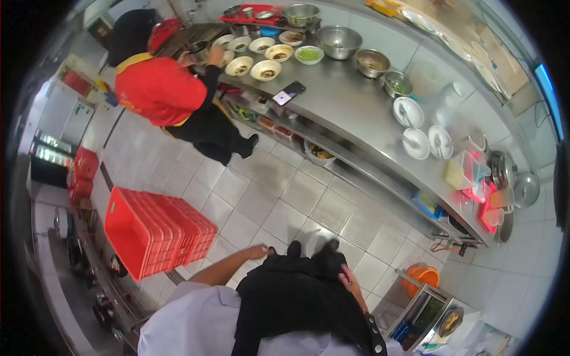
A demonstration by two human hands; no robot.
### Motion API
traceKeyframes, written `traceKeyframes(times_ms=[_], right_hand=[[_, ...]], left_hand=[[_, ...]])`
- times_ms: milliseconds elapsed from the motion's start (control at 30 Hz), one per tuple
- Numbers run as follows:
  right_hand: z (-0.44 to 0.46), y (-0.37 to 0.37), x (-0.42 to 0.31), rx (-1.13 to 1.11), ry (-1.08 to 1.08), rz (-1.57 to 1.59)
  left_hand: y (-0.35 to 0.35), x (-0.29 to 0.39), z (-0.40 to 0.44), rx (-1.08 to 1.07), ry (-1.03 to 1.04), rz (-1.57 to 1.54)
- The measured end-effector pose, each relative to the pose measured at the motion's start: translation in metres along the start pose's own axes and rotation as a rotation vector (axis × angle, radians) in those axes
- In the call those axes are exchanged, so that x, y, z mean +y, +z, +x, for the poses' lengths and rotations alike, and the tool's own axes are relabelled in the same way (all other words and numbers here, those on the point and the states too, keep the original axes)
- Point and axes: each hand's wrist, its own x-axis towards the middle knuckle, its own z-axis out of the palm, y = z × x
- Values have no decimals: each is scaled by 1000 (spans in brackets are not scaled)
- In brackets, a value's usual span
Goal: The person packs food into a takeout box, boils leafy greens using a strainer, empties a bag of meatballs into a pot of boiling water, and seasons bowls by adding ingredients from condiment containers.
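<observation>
My left hand [257,253] hangs low beside the black apron [291,302], over the tiled floor. Its fingers are small and blurred, so their pose is unclear. On the other side, my right hand [346,277] is next to a dark bundle [328,258] that looks like black cloth. Whether the fingers grip that bundle or only rest by it cannot be made out. The apron covers my front, over light-coloured clothing.
Red crates [178,234] stand on the floor at left. A person in a red shirt [163,89] works at the long steel counter [350,101], which holds several bowls [266,70] and a phone [289,93]. An orange bucket [423,279] sits at lower right.
</observation>
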Motion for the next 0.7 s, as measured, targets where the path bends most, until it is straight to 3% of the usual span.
traceKeyframes(times_ms=[33,67,100,133,233,267,300,333,367,400,433,467,533,600,633,700], right_hand=[[20,5,-7,-121,-243,-247],[37,-5,-25,-186,-235,-231],[54,-24,-52,-236,-224,-214],[72,-40,-71,-287,-216,-190],[122,-91,-85,-353,148,28],[142,-119,-116,-353,197,-112],[165,-149,-118,-395,245,-53],[197,-186,-99,-463,96,-192],[225,-210,-77,-372,239,65],[250,-236,-36,-207,-144,-45],[275,-260,-83,20,-11,-128],[307,-284,-106,73,-39,-254],[331,-308,-123,1,24,-334],[333,-304,-130,-246,197,-212],[360,-296,-136,-408,258,-152],[361,-236,-123,-768,512,-285]], left_hand=[[21,-12,1,-77,286,-143],[44,-29,6,-204,558,-307],[46,-30,6,-336,550,-334],[30,-21,4,-415,448,-307],[-42,2,-3,-507,192,-168],[-71,16,1,-509,149,-120],[-101,32,9,-507,126,-72],[-131,51,18,-497,112,-30],[-161,71,31,-475,107,29],[-188,94,48,-444,107,105],[-216,122,68,-396,91,193],[-239,156,85,-351,67,280],[-285,272,97,-220,-57,399],[-296,347,117,-168,-277,514],[-304,359,122,-120,-419,545],[-283,308,144,-237,-271,511]])
